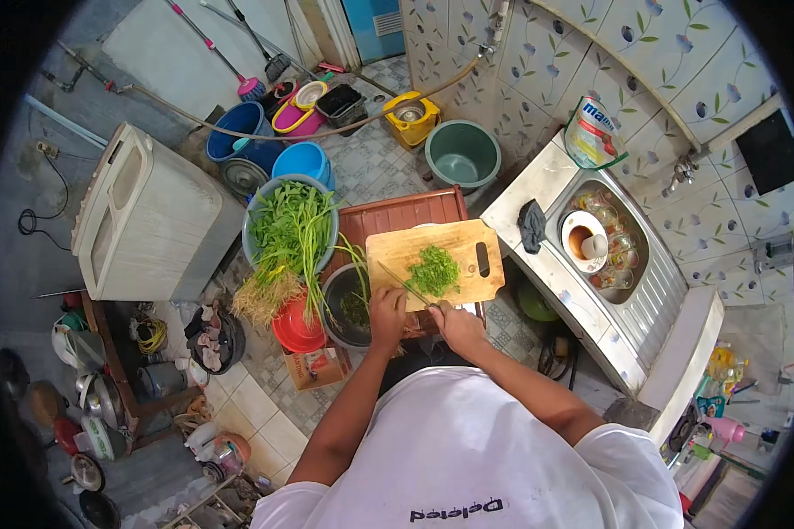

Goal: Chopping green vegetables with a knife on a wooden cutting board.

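A wooden cutting board (384, 248) with a slot handle lies in front of me, and a pile of chopped green leaves (435, 270) rests on it. My right hand (458, 327) grips a knife (407, 287) at the board's near edge; its blade points up and left across the wood, beside the leaves. My left hand (388, 316) is on the board's near left edge, by the knife; its fingertips are partly hidden, so I cannot tell what it holds. Left of the board stand a dark bowl (331, 297) with cut greens inside and a basin (246, 231) heaped with long-stemmed leafy vegetables with roots.
A reddish-brown slatted table (397, 208) is under the board. To the right is a steel sink (650, 264) holding glasses and a plate. Near the left basin are a red bowl (298, 330) and a blue bucket (302, 162). A green tub (463, 155) stands beyond the table.
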### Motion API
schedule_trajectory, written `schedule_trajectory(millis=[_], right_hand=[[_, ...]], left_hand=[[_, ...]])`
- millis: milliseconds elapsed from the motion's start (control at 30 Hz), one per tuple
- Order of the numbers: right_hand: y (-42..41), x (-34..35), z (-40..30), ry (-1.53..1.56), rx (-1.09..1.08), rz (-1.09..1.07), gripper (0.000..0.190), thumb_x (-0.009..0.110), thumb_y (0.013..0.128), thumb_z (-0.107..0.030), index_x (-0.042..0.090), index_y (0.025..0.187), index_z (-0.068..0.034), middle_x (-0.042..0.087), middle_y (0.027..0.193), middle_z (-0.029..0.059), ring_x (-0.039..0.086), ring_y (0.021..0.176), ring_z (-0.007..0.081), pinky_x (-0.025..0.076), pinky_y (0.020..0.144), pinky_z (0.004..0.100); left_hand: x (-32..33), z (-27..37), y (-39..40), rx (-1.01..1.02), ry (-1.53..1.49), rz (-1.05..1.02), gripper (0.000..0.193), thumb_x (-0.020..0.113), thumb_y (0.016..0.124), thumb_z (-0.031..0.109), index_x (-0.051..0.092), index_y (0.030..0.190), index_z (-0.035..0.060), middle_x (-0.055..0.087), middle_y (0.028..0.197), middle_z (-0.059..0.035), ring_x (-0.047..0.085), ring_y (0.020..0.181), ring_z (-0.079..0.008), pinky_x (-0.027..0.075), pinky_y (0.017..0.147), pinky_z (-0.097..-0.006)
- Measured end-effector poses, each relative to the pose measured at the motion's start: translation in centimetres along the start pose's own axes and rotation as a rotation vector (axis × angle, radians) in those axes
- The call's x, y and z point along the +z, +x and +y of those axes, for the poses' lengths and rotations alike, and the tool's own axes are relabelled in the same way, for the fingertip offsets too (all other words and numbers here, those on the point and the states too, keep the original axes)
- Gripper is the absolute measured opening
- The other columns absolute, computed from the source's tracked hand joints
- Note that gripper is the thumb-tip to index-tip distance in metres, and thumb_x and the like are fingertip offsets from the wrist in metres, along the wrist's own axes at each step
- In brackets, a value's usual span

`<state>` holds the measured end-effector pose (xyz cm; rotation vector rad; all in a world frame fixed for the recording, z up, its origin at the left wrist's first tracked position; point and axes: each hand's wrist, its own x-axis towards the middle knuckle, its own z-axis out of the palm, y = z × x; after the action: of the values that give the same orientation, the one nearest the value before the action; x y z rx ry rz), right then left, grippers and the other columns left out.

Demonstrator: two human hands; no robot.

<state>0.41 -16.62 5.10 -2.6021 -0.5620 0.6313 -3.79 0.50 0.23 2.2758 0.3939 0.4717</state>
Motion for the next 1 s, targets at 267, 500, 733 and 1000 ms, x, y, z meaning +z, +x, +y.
schedule_trajectory(millis=[267,500,733,1000], right_hand=[[0.3,-0.1,0.8,0.048,-0.003,0.072,0.044,0.041,0.101,-0.042,0.061,0.096,-0.003,0.066,0.073,0.0232,0.067,0.071,0.0411,0.054,0.063,0.0505],[0.7,-0.2,1.5,0.085,-0.004,0.041,0.041,0.051,0.097,-0.039,0.061,0.099,0.0,0.065,0.074,0.0262,0.065,0.074,0.0439,0.051,0.068,0.0531],[0.7,0.8,1.0,0.323,0.025,-0.048,0.047,0.048,0.098,-0.039,0.058,0.106,0.007,0.064,0.089,0.0331,0.063,0.089,0.0479,0.049,0.078,0.0522],[1.5,0.8,-0.4,0.476,0.008,-0.095,0.052,0.041,0.101,-0.042,0.056,0.105,0.007,0.061,0.091,0.0367,0.06,0.094,0.0511,0.046,0.08,0.0538]], left_hand=[[0.0,-0.8,-0.2,-0.004,0.009,-0.008,0.012,0.069,0.079,0.006,0.07,0.089,0.0,0.062,0.091,-0.0156,0.06,0.089,-0.0336,0.047,0.082,-0.0406],[-0.1,-0.6,-0.2,-0.016,0.006,-0.014,0.012,0.069,0.08,0.007,0.07,0.09,0.0012,0.062,0.091,-0.0148,0.059,0.09,-0.0338,0.047,0.082,-0.0417],[-0.1,-0.2,-0.7,0.034,0.143,0.025,0.011,0.067,0.08,0.007,0.071,0.091,0.0045,0.062,0.092,-0.0113,0.058,0.092,-0.0316,0.042,0.083,-0.0414],[0.0,-0.5,-0.5,-0.031,0.143,0.025,0.012,0.068,0.078,0.009,0.07,0.089,0.0056,0.064,0.095,-0.0114,0.058,0.094,-0.0317,0.04,0.084,-0.0407]])
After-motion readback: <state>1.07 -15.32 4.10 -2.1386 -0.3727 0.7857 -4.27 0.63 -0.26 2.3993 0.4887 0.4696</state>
